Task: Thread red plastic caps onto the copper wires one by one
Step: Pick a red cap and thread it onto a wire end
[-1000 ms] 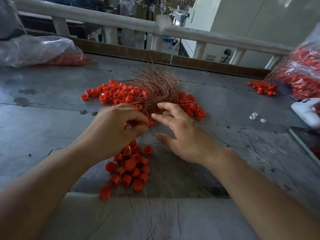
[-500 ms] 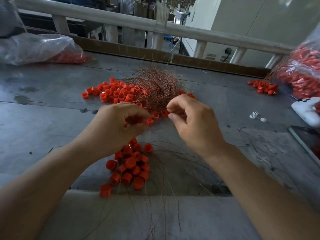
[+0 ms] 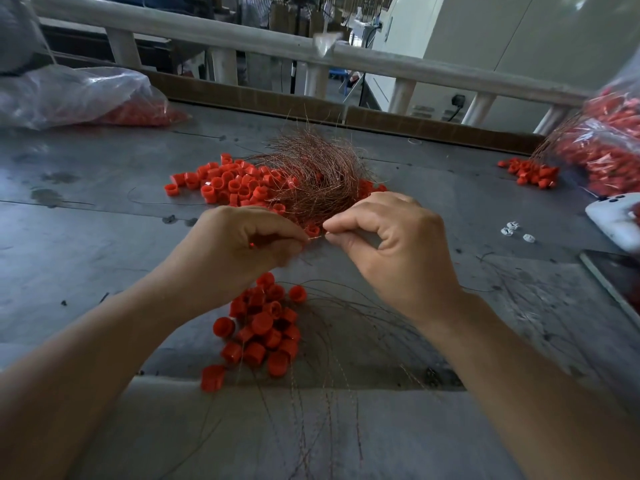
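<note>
**Listener:** What is in front of you?

**Operator:** I see two bare arms reaching in from the bottom edge over a grey metal table (image 3: 86, 244). The left hand (image 3: 239, 247) and the right hand (image 3: 398, 251) meet in the middle, their fingertips almost touching.

**Listener:** What are the hands holding?

**Operator:** Both are curled. The right hand pinches a wire (image 3: 314, 238) between thumb and forefinger, with the other fingers folded in. The left hand pinches the same wire just beside it, so only a short stretch shows between them. A speck of red shows inside the left hand's curl. I cannot tell whether it is a cap.

**Listener:** Where are the caps and the other wires?

**Operator:** Just beyond the hands, a tangle of copper wires (image 3: 311, 178) sits like a nest on a spread of red caps (image 3: 225, 185) that runs out to its left. Nearer me, below the hands, lies a heap of caps (image 3: 266, 327). Loose wires (image 3: 332, 393) fan from it towards the table's near edge.

**Listener:** Anything else?

**Operator:** At far left is a clear plastic bag (image 3: 69, 95) with red pieces inside. At far right is a second bag (image 3: 609, 143) packed with red, and a small cluster of caps (image 3: 530, 171) lies beside it. At the right edge are a white device (image 3: 613, 220), a few small white bits (image 3: 514, 230) and a dark flat screen (image 3: 613, 282). A pale railing (image 3: 207, 29) crosses behind the table.
</note>
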A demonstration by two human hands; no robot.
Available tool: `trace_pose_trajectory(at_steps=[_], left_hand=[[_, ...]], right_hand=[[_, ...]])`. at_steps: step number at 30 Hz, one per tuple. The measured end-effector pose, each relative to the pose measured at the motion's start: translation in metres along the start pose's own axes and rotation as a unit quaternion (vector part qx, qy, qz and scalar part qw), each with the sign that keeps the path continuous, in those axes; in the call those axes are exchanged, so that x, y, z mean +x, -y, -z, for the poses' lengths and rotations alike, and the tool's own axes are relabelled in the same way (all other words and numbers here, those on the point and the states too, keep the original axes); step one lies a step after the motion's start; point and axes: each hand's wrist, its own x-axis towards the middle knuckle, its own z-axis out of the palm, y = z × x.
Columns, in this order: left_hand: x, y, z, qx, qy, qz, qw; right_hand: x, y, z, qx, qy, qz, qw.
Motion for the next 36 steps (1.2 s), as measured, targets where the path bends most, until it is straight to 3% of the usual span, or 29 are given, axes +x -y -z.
trace_pose_trajectory(at_steps=[8, 16, 23, 36], left_hand=[[0.001, -0.0007, 0.0032, -0.193, -0.004, 0.071, 0.979], [0.0027, -0.0036, 0.0, -0.197, 0.032, 0.071, 0.977], [0.0033, -0.0027, -0.0037, -0.17, 0.069, 0.094, 0.978], [0.0058, -0.0036, -0.0016, -0.158, 0.069, 0.088, 0.981]], right_hand=[[0.0012, -0.0011, 0.0068, 0.038, 0.048, 0.016, 0.998], [-0.0012, 0.0041, 0.0027, 0.101, 0.106, -0.068, 0.987], [-0.0026, 0.0022, 0.0025, 0.005, 0.159, -0.084, 0.984], [-0.0021, 0.0013, 0.0012, 0.026, 0.143, -0.08, 0.986]])
